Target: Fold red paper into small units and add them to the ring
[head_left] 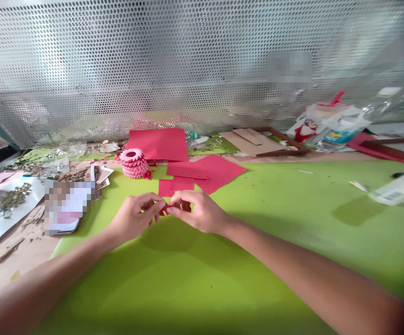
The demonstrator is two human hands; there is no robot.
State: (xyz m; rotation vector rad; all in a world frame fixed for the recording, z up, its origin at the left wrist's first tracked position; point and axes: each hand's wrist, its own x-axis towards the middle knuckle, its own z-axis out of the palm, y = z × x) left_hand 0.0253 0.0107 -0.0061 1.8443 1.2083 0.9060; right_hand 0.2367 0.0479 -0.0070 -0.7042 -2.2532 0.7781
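Between my two hands is a small folded piece of red paper (164,210), held above the green table surface (188,279). My left hand (137,215) pinches its left side between thumb and fingers. The right side is pinched by my right hand (200,211). Just beyond my fingers lie a small red paper rectangle (167,187), a red strip (187,170) and a larger red sheet (223,173). A pink and red ring-shaped stack of folded paper (134,164) stands behind my left hand, with small red folded bits beside it.
A phone (70,207) lies at the left, near dried plant bits (13,197). Farther back are a red sheet (158,144), brown cardboard (252,142) and a plastic bag (322,123). At the right are a clear bottle (380,104) and a white bottle (399,188).
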